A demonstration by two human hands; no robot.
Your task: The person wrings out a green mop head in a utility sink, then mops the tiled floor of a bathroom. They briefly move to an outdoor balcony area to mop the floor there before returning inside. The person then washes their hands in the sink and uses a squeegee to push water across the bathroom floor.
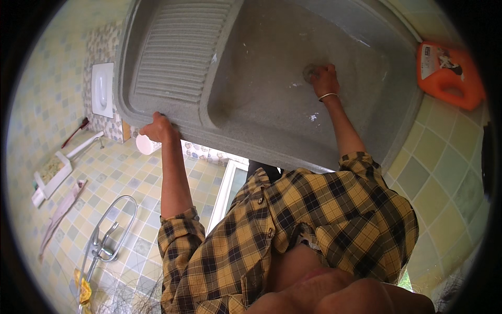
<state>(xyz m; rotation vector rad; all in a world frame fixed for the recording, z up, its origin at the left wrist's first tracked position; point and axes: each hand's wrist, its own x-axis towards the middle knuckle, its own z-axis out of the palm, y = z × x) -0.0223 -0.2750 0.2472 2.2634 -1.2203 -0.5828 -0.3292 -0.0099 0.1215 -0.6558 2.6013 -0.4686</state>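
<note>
A grey stone-like laundry sink [270,147] fills the upper middle of the view, with a ribbed washboard [176,55] on its left side and a deep basin to the right. Inside the basin, my right hand [326,80] presses a round greyish scouring pad [311,72] against the bottom. White foam patches [313,117] dot the wet surface around it. My left hand [159,128] grips the front rim near the sink's left corner. Just below that hand a pale pink, round-ended thing [147,145] shows, partly hidden; whether the hand touches it I cannot tell.
An orange detergent jug [451,76] stands right of the sink. To the left are a white ceramic fixture [102,90], a white wall shelf [55,174], a hanging cloth [62,216] and a shower mixer with hose [102,249]. A white frame [225,196] lies near my body.
</note>
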